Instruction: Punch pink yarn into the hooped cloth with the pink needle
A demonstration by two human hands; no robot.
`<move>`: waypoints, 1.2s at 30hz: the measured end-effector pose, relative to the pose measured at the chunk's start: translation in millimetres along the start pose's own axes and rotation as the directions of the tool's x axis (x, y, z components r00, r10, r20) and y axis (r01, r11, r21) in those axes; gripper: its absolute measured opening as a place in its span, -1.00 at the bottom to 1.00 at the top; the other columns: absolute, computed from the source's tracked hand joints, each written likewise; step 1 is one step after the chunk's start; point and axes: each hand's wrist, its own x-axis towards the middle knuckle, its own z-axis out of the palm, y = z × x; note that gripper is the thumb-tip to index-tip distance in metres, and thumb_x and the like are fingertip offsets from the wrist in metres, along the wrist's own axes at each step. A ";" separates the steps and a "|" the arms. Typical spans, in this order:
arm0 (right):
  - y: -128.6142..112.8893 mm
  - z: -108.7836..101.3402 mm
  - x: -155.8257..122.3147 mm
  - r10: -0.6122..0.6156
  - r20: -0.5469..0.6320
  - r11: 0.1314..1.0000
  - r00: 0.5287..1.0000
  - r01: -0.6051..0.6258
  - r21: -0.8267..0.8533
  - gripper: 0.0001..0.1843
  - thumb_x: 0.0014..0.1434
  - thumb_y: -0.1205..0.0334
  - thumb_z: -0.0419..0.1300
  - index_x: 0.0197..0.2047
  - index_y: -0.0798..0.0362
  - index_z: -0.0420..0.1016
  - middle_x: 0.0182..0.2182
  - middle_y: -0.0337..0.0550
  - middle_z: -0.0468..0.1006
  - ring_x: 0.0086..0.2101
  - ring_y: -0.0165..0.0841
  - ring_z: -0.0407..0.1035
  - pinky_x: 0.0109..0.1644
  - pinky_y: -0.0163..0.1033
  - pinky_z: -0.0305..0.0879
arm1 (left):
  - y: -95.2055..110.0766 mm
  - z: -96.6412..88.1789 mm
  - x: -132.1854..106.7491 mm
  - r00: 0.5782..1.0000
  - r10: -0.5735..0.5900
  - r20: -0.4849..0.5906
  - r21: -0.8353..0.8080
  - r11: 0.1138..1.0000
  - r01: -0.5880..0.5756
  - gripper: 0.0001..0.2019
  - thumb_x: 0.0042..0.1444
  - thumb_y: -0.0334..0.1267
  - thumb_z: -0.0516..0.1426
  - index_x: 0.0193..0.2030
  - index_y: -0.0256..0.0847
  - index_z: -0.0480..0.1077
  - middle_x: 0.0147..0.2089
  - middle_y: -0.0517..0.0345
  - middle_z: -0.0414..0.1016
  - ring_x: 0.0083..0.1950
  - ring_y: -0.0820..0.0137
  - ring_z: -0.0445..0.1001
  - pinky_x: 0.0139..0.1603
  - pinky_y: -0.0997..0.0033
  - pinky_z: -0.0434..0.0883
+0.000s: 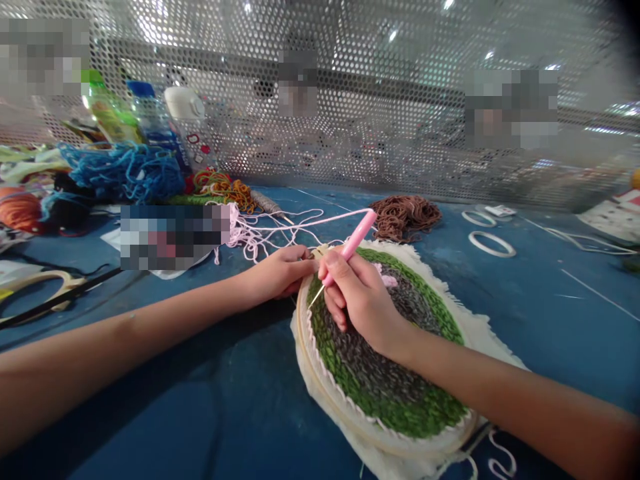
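My right hand (pixel 357 293) is closed round a pink punch needle (pixel 359 235), whose thin metal tip points down at the left border of the stitched cloth. Pale pink yarn (pixel 310 222) runs into the top of its handle. Green and dark grey loops fill the round embroidery (pixel 415 360), with a small pink patch partly covered by my hand. A wooden embroidery hoop (pixel 301 320) stretches the white cloth, with a pale stitched line just inside it. My left hand (pixel 280 270) grips the hoop's upper left edge; its fingertips are partly hidden.
Brown yarn (pixel 407 217) lies behind the hoop. Blue yarn (pixel 125 170), bottles (pixel 113 113) and an empty hoop (pixel 65 290) stand or lie at the left. White rings (pixel 493 245) are at the right. A perforated metal screen (pixel 350 133) closes off the blue table's far side.
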 end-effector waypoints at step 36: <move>1.4 -1.8 2.8 -0.034 -0.063 0.999 0.997 0.032 -0.028 -0.69 0.32 -0.01 -0.02 -0.36 0.02 0.23 -0.70 -0.46 0.10 -0.74 -0.56 0.03 -0.71 -0.40 -0.02 | -0.1 0.4 1.3 1.000 -0.003 0.020 -0.041 0.999 0.004 -0.83 0.19 -0.19 0.04 -0.39 -0.20 0.20 -0.68 0.39 0.06 -0.70 0.61 0.00 -0.74 0.64 -0.05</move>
